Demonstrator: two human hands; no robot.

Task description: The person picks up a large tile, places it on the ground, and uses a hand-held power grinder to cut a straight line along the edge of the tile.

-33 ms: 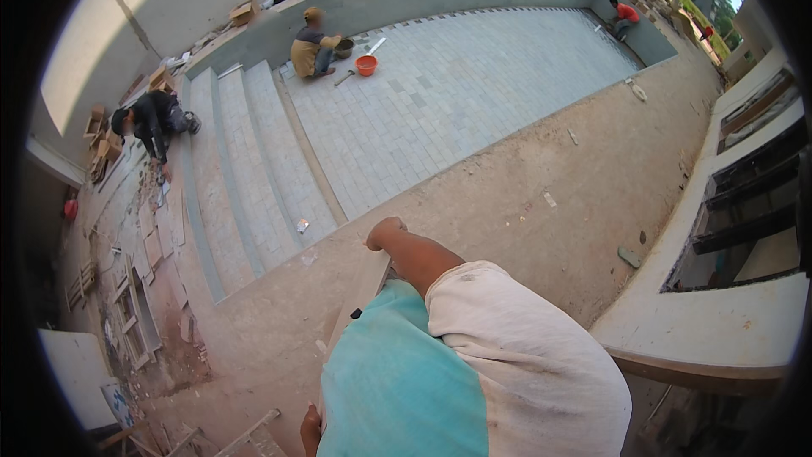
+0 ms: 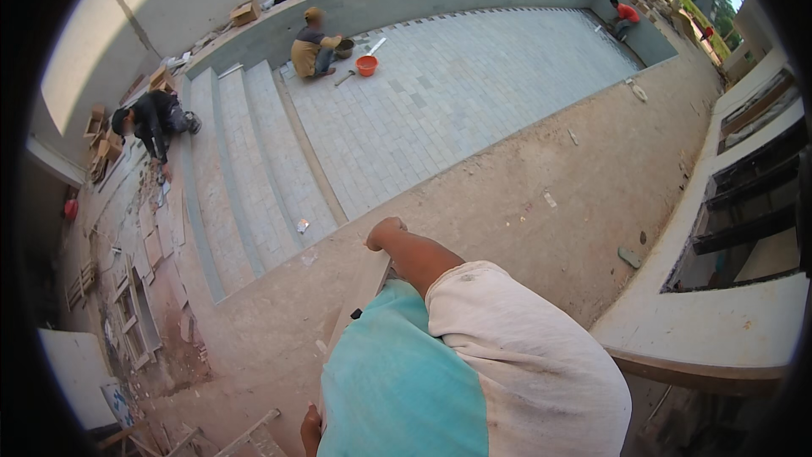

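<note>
Running back from the right grip (image 2: 386,233), brown board (image 2: 362,283), left grip (image 2: 311,427) alongside

From my feed: one long, narrow board (image 2: 365,282), pale brown, plain face. It runs slantwise, far end up and right, near end down and left, just left of centre in my head view. Lower stretch mostly hidden; I can't tell what supports it.
</note>
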